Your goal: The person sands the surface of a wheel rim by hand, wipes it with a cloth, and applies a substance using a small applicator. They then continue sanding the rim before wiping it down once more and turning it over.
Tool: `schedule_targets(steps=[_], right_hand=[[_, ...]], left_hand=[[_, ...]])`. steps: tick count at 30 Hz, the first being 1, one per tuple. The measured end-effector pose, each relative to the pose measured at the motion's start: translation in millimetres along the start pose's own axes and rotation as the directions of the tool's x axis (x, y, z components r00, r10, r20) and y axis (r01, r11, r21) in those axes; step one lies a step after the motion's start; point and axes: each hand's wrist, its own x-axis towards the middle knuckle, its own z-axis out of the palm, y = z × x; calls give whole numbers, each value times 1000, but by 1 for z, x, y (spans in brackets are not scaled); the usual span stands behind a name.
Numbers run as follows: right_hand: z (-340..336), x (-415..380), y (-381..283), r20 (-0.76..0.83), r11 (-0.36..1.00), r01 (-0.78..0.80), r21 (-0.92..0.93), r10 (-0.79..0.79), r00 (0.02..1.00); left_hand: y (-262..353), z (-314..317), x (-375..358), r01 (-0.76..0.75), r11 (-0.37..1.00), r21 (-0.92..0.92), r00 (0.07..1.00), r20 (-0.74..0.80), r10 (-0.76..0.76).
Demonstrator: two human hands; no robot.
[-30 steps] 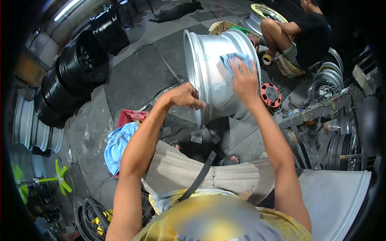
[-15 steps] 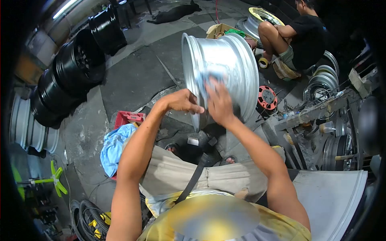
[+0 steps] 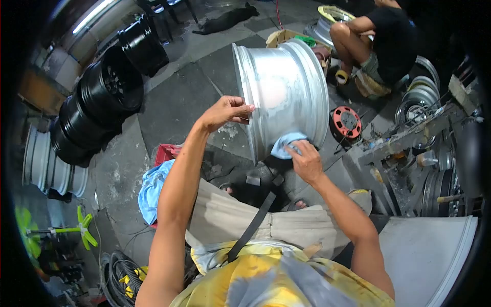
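A silver wheel rim (image 3: 271,77) stands on edge in front of me, its broad barrel facing my body. My left hand (image 3: 230,111) grips the rim's left lip, thumb on one side and fingers curled on the other. Bunched in my right hand (image 3: 307,159) is a light blue cloth (image 3: 288,145), pressed against the lower right part of the barrel. Damp-looking streaks show on the metal above the cloth.
Black wheel rims (image 3: 105,87) line the left side. A red crate (image 3: 166,153) with a blue cloth (image 3: 151,189) sits by my left arm. A co-worker (image 3: 386,46) squats at the upper right near a red reel (image 3: 347,123). A dog (image 3: 227,20) lies behind.
My right hand has moved the cloth from the barrel's left middle down and to the right. My left hand has slid slightly up the lip.
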Motion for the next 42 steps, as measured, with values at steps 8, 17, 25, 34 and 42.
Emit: schedule_targets(steps=[8,17,25,34,42], right_hand=[[82,-72,3,864,985,-168,-34,113,491],[86,-100,35,814,932,-339,-128,294,502],[148,-146,103,891,910,-285,-301,375,255],[240,-162,26,672,984,-141,-111,179,718],[239,-92,-35,703,971,-218,99,87,706]], left_hand=[[3,23,22,-67,960,-272,978,-206,9],[9,62,39,-298,786,-542,948,-262,179],[20,68,43,-287,740,-609,957,-218,192],[34,65,53,-259,567,-782,962,-154,226],[26,55,58,-230,535,-813,963,-108,249]])
